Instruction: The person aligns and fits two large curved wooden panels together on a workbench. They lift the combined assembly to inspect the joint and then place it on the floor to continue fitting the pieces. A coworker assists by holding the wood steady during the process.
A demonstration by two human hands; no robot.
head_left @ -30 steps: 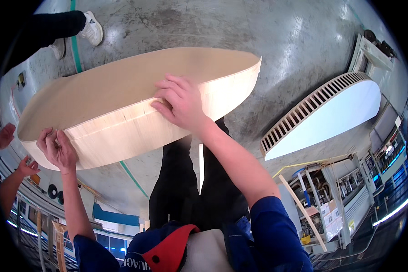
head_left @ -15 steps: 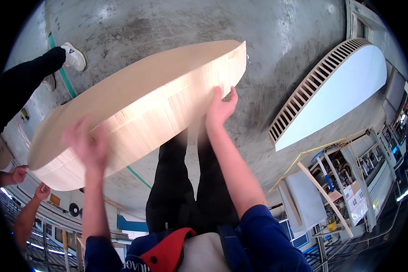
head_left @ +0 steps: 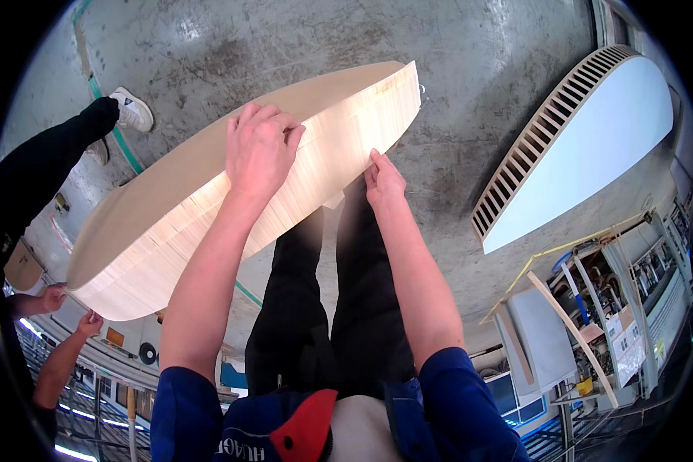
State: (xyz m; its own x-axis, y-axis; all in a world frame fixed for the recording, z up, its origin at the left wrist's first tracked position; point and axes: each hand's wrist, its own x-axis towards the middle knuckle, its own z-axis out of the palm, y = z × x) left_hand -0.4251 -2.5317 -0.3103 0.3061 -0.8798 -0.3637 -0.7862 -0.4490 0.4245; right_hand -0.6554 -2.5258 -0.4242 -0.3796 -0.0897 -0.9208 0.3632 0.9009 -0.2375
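Note:
A large pale wooden piece (head_left: 331, 138) with a flat brown top face and a curved, light wood-grain side band slants across the view, from upper right to lower left. My left hand (head_left: 262, 150) lies over its upper edge, fingers bent and thumb against the side band. At the lower edge of the band, near the narrow right end, my right hand (head_left: 385, 181) grips with the thumb on the wood; its other fingers are partly hidden. Another person's hands (head_left: 90, 324) touch the far left end of the piece.
A white half-oval panel (head_left: 593, 138) with a slatted curved edge lies on the grey floor (head_left: 454, 100) to the right. The other person's dark-trousered leg and white shoe (head_left: 133, 110) are at left. A cluttered rack (head_left: 593, 308) with a curved wooden strip (head_left: 574, 331) stands lower right.
My left hand has moved right along the piece's upper edge, toward its middle. My right hand has shifted slightly down and closed on the lower edge. The piece's left end appears slightly farther right.

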